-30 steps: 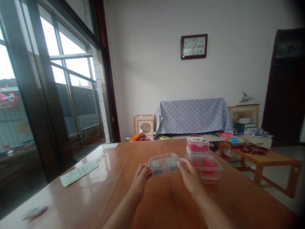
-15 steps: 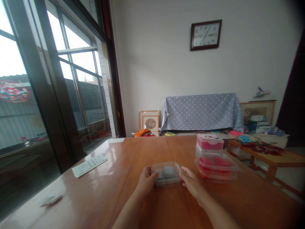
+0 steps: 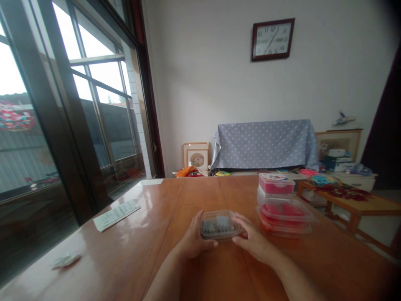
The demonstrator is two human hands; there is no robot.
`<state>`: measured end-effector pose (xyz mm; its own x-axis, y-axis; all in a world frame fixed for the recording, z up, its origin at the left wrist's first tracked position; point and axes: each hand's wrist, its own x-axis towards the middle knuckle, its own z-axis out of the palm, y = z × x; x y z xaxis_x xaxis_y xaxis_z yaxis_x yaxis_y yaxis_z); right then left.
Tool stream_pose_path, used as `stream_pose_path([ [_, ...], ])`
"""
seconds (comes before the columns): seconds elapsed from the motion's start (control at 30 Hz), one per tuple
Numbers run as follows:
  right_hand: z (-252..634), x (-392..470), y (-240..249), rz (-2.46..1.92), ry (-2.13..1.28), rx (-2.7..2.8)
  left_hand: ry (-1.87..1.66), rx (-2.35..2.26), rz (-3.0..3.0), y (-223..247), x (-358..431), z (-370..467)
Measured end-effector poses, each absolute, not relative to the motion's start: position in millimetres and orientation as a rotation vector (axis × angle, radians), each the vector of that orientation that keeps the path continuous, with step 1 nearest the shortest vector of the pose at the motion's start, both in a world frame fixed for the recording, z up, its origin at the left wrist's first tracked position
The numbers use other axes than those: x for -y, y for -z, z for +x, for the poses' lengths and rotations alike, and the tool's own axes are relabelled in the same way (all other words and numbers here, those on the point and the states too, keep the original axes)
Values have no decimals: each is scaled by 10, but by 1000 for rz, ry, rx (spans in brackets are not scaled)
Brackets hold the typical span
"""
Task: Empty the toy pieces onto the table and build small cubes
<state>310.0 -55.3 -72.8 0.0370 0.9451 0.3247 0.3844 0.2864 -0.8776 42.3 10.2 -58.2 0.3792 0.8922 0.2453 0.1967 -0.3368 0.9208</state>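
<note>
In the head view, a clear plastic container (image 3: 221,236) with grey pieces (image 3: 216,224) inside sits in front of me on the wooden table (image 3: 200,192). My left hand (image 3: 196,239) grips its left end, fingers along the side and thumb across the near corner. On the opposite end, my right hand (image 3: 252,239) has its fingers on the far right edge and its thumb at the front. The pieces are too small to name.
To the right stand stacked clear containers (image 3: 285,228) with red contents, and behind them a pink box (image 3: 275,185). A paper sheet (image 3: 117,215) and a small crumpled item (image 3: 66,261) lie at left. Beyond the table's right edge is a low wooden table (image 3: 376,209).
Both hands have shifted around the container's ends, their thumbs moving down to its front side. The container stays in nearly the same place. The camera view has tilted slightly.
</note>
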Motion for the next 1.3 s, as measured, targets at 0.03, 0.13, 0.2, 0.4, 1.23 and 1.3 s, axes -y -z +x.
stream_pose_path([
  [0.03,3102,551,732,-1280,-678,1537,-977,-959,1843,597,-122,414],
  [0.13,3104,545,714,-1288,-682,1544,-925,-963,1993,626,-182,388],
  [0.2,3108,546,682,-1287,-686,1552,-923,-954,2016,636,-211,377],
  [0.4,3125,555,598,-1310,-637,1564,-890,-934,2033,648,-246,359],
  [1.23,3096,507,704,-1293,-748,1481,-894,-951,1921,610,-183,367],
  [1.3,3090,510,699,-1285,-769,1449,-892,-935,1893,620,-187,362],
])
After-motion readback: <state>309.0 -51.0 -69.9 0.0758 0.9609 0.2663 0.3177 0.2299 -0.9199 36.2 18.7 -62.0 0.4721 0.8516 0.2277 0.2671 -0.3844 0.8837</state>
